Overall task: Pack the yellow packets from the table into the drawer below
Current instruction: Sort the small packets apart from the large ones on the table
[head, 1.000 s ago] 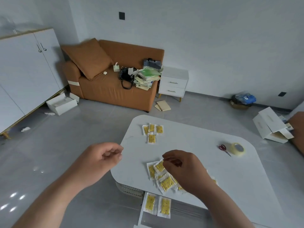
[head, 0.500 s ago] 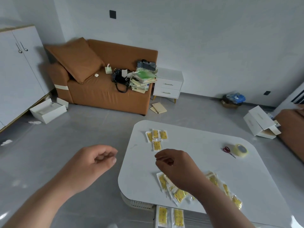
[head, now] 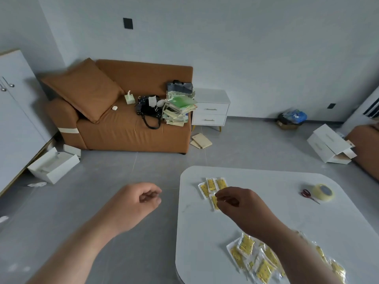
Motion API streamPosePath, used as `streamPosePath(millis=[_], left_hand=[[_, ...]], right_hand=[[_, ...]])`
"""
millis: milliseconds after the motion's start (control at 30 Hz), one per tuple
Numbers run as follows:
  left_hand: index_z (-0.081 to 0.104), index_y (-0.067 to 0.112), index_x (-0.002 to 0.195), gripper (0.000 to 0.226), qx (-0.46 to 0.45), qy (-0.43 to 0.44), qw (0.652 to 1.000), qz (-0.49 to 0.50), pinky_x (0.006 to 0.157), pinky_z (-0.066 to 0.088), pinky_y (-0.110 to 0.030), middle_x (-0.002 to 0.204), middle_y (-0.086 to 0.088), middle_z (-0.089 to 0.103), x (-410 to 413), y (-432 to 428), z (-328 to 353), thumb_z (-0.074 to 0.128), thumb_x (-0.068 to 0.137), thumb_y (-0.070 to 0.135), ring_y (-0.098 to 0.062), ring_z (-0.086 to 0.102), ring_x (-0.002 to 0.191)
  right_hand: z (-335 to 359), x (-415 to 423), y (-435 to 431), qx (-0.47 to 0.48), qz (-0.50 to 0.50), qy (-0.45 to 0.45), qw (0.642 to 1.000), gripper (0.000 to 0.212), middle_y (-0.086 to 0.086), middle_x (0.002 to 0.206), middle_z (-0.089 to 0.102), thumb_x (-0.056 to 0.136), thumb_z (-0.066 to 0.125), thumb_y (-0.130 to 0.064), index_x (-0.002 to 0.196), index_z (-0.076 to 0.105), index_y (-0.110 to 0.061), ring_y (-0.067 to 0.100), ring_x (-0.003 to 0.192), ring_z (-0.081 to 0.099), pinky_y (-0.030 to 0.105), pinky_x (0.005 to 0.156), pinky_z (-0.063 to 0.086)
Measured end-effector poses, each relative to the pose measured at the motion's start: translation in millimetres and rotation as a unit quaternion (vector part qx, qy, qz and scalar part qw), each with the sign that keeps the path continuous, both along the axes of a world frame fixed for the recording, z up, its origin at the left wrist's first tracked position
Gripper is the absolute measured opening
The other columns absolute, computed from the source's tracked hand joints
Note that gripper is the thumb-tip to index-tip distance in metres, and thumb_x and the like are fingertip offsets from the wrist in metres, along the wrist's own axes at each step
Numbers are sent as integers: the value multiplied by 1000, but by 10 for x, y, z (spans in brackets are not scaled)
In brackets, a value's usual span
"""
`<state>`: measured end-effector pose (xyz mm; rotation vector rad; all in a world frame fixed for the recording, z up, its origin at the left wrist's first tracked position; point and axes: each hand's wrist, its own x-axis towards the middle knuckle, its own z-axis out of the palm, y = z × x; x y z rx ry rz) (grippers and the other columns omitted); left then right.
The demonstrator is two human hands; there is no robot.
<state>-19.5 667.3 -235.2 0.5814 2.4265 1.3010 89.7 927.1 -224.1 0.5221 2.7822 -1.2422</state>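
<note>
A white table [head: 266,222] carries two lots of yellow packets. A small group of packets [head: 213,185] lies near its far left corner. A bigger pile of packets [head: 252,257] sits at the near edge, partly hidden by my right forearm. My right hand [head: 240,206] hovers over the small group with loosely curled fingers, its fingertips just above the nearest packet [head: 214,201], which lies flat. My left hand [head: 141,202] hangs over the floor left of the table, loosely curled and holding nothing. The drawer is out of view.
A roll of tape [head: 323,192] and red scissors [head: 307,194] lie at the table's far right. An orange sofa [head: 123,128], a white nightstand [head: 210,111] and open white boxes [head: 53,165] stand on the grey floor beyond.
My right hand has moved away from the near pile to the far small group. The view has tilted up, so the drawer with its packets dropped out of sight. My left hand stayed put.
</note>
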Motion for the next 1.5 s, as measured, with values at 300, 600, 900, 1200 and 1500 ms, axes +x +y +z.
streamPosePath(millis=[300, 600, 900, 1200, 1500], left_hand=[[65, 39, 88, 22, -6, 8, 995, -103, 76, 49, -13, 91, 32, 67, -1356, -224, -51, 69, 86, 18, 6, 64, 86], [65, 39, 91, 19, -16, -4, 976, -215, 71, 45, -10, 90, 31, 67, -2454, -241, 75, 68, 86, 22, 9, 63, 85], [65, 38, 95, 17, -56, -14, 953, -298, 74, 44, -9, 94, 13, 71, -3185, 605, 71, 68, 87, 23, 11, 62, 87], [66, 36, 94, 17, -121, 3, 927, -355, 70, 43, -4, 93, 12, 71, -3918, 2000, 12, 69, 86, 22, 11, 62, 85], [67, 39, 87, 20, -138, 2, 900, -413, 88, 51, -21, 89, 18, 70, -4167, 3121, -42, 71, 84, 20, 3, 67, 88]], right_hand=[[29, -783, -339, 33, -122, -8, 992, 17, -18, 88, 71, 89, 64, -25, 104, 70, -29, -5, 80, 64, 6, 68, 46], [81, -1448, -774, 37, -221, -19, 974, 17, -20, 79, 66, 89, 63, -26, 105, 70, -28, -15, 67, 58, 3, 61, 43], [-99, -1758, -349, 7, -314, -23, 949, 17, -17, 79, 64, 90, 62, -25, 106, 70, -25, 0, 66, 58, 7, 61, 43], [-480, -2255, 677, -57, -377, -32, 924, 17, -12, 87, 69, 90, 62, -20, 87, 61, -37, 10, 77, 66, 16, 69, 48], [-493, -2417, 1342, -64, -425, -42, 902, 21, -21, 91, 64, 91, 61, -28, 111, 67, -26, -7, 79, 60, 11, 70, 43]])
